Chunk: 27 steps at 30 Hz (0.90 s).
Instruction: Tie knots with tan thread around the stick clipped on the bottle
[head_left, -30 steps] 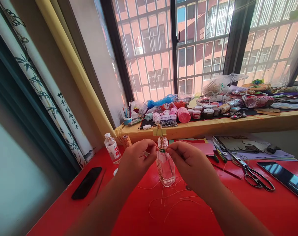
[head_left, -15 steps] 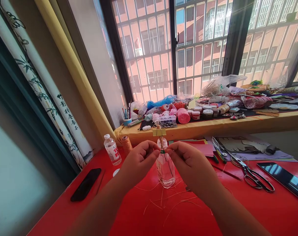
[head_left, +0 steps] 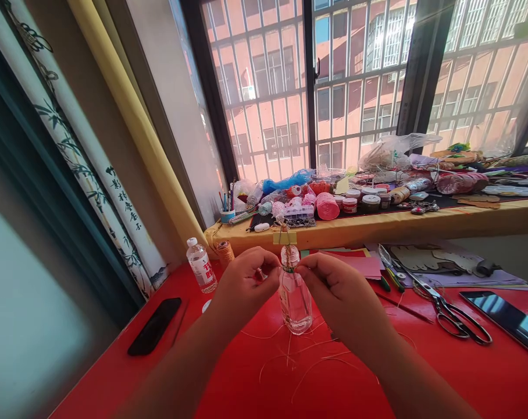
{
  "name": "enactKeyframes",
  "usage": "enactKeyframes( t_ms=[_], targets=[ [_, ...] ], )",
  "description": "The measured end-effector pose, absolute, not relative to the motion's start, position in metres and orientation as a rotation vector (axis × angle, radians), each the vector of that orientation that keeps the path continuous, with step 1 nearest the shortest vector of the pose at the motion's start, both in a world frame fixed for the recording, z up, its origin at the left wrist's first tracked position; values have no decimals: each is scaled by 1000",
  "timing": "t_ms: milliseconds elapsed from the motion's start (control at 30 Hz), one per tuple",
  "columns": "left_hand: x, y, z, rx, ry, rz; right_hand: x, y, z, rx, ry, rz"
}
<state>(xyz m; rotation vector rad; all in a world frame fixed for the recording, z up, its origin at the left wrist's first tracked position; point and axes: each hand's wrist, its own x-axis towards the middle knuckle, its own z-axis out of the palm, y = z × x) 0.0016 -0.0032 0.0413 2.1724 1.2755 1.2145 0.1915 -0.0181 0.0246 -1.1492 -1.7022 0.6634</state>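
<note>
A clear bottle (head_left: 296, 311) stands upright on the red table before me. A yellow binder clip (head_left: 285, 238) is above its mouth, and a narrow braided cord (head_left: 288, 253) runs down from the clip in front of the bottle neck. A small green band (head_left: 288, 269) shows at the cord's lower end. My left hand (head_left: 253, 279) is pinched closed just left of that band, on thin thread mostly hidden by the fingers. On the right side my right hand (head_left: 329, 285) pinches thread close to the band. Loose thin threads (head_left: 307, 349) trail over the table below.
Left of the hands are a small labelled bottle (head_left: 202, 266), a thread spool (head_left: 225, 252) and a black phone (head_left: 154, 327). To the right lie large scissors (head_left: 453, 314), papers (head_left: 364, 266) and another phone (head_left: 503, 320). Craft supplies crowd the windowsill (head_left: 360, 224).
My left fingers have shifted slightly and spread a little apart from the palm. The green band looks turned or more covered. The whole view has moved slightly; the bottle still stands in place.
</note>
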Motion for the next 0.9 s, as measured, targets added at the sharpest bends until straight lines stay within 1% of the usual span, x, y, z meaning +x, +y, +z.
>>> enactKeyframes(
  t_ms=[167, 367, 433, 567, 633, 767, 900],
  targets=[
    [2, -4, 40, 2380, 1363, 1300, 189, -18, 22, -1133, -1724, 624],
    [3, -3, 38, 2416, 1442, 1307, 187, -16, 19, -1125, -1742, 619],
    [4, -4, 39, 2284, 1385, 1271, 187, -16, 20, -1121, -1710, 670],
    [6, -4, 37, 1766, 1125, 1175, 187, -15, 20, -1136, -1641, 762],
    [9, -4, 35, 1592, 1082, 1165, 188, -15, 21, -1141, -1643, 772],
    [10, -2, 35, 1574, 1142, 1157, 191, -15, 24, -1113, -1633, 725],
    [6, -1, 40, 1661, 1184, 1120, 195, -20, 31, -1130, -1617, 779]
  ],
)
